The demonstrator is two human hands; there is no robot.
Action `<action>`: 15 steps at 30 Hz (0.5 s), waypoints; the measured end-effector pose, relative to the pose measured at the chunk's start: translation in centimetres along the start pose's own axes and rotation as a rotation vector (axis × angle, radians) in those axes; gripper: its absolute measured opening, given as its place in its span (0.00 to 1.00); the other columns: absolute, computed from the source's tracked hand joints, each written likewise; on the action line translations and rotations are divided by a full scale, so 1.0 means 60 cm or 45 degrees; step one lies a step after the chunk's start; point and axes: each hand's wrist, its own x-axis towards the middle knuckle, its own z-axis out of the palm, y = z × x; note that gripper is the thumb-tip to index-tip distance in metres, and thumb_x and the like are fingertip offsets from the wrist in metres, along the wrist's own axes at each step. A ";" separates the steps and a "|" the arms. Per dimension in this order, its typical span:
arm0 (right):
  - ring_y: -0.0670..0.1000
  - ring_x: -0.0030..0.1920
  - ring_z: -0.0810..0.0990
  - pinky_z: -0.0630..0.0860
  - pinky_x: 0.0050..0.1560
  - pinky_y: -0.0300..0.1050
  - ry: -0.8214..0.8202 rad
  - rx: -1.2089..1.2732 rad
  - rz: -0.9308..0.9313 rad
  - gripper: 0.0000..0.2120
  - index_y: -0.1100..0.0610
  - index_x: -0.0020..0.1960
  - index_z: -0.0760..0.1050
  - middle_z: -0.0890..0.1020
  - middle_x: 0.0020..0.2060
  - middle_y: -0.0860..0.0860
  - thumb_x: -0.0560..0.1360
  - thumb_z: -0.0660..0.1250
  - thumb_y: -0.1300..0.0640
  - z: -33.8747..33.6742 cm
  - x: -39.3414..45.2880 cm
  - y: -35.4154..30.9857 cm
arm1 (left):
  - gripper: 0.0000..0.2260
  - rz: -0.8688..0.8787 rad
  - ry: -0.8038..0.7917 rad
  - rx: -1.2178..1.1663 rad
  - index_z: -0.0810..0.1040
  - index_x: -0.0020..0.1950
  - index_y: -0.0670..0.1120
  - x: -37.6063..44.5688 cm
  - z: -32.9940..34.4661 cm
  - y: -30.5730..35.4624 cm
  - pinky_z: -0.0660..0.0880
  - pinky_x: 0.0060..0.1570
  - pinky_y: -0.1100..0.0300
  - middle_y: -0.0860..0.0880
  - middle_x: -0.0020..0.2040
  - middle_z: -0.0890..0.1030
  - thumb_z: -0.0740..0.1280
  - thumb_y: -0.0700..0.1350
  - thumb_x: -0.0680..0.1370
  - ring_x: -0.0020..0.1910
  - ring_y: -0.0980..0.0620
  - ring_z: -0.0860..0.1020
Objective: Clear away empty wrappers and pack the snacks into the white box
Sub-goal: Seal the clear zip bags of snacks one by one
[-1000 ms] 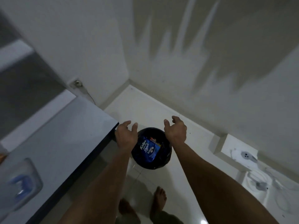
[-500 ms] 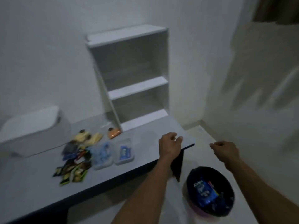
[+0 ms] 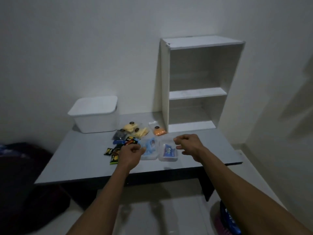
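Snacks (image 3: 130, 133) at frame centre, box (image 3: 94, 114) lidded.
Left hand (image 3: 131, 154) and right hand (image 3: 188, 145), loosely curled, hold nothing; best lift the lid first.

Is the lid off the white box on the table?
No, the white box sits at the back of the table with its lid closed on top.
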 end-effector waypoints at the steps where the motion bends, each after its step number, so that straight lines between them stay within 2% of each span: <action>1: 0.49 0.48 0.84 0.81 0.45 0.46 -0.039 -0.013 -0.004 0.07 0.57 0.51 0.82 0.84 0.50 0.53 0.75 0.72 0.55 0.021 0.009 -0.014 | 0.16 -0.021 0.029 -0.003 0.83 0.56 0.42 0.010 -0.021 -0.013 0.77 0.47 0.59 0.46 0.52 0.84 0.75 0.49 0.72 0.48 0.51 0.81; 4: 0.49 0.48 0.84 0.81 0.51 0.51 -0.143 -0.042 -0.032 0.07 0.56 0.52 0.81 0.84 0.49 0.53 0.75 0.72 0.56 0.076 0.045 -0.051 | 0.15 -0.082 0.106 -0.013 0.83 0.54 0.43 0.047 -0.073 -0.048 0.79 0.47 0.58 0.46 0.49 0.84 0.76 0.49 0.72 0.46 0.51 0.81; 7: 0.50 0.48 0.85 0.80 0.53 0.52 -0.195 -0.073 -0.049 0.08 0.57 0.52 0.81 0.85 0.49 0.54 0.75 0.71 0.55 0.122 0.098 -0.073 | 0.13 -0.151 0.154 0.010 0.83 0.52 0.43 0.096 -0.107 -0.081 0.80 0.46 0.55 0.46 0.46 0.84 0.76 0.48 0.72 0.43 0.52 0.81; 12: 0.53 0.47 0.85 0.78 0.38 0.41 -0.161 -0.169 -0.116 0.10 0.59 0.55 0.80 0.84 0.48 0.55 0.75 0.72 0.57 0.166 0.221 -0.080 | 0.12 -0.250 0.237 0.060 0.84 0.53 0.41 0.205 -0.116 -0.122 0.77 0.43 0.59 0.45 0.44 0.84 0.75 0.45 0.73 0.43 0.50 0.82; 15: 0.54 0.48 0.85 0.79 0.41 0.43 -0.105 -0.215 -0.087 0.09 0.59 0.53 0.81 0.84 0.47 0.55 0.75 0.72 0.57 0.181 0.309 -0.066 | 0.11 -0.300 0.228 0.095 0.83 0.52 0.43 0.282 -0.096 -0.125 0.76 0.44 0.60 0.46 0.45 0.83 0.75 0.47 0.73 0.44 0.50 0.81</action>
